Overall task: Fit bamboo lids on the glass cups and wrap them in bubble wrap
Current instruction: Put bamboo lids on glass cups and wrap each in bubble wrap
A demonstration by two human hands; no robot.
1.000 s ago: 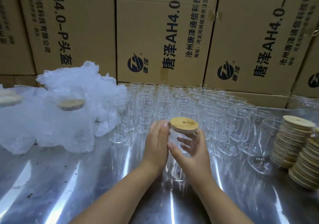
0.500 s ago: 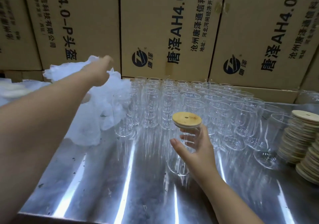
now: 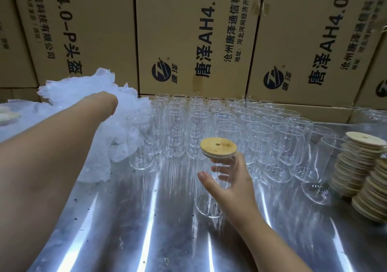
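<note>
Since a second ago the left hand [image 3: 107, 104] has let go of the cup and stretched out to the bubble wrap [image 3: 79, 89] at far left. Nearest, on the steel bench [image 3: 146, 234], the right hand [image 3: 232, 182] grips the upright glass cup [image 3: 206, 205], bamboo lid [image 3: 218, 147] fitted. Whether the left hand's fingers grip the wrap cannot be told. Beyond stand rows of empty glasses [image 3: 259, 137], lid stacks [image 3: 356, 167] at right and cardboard boxes [image 3: 199, 30] behind.

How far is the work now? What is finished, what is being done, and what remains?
Done: one bamboo lid sits on the glass cup that the right hand grips. In hand: the left hand reaches into the bubble wrap pile; its fingers are hidden. Left: wrapping this cup, then the many open cups in rows, with lid stacks waiting at the right.
</note>
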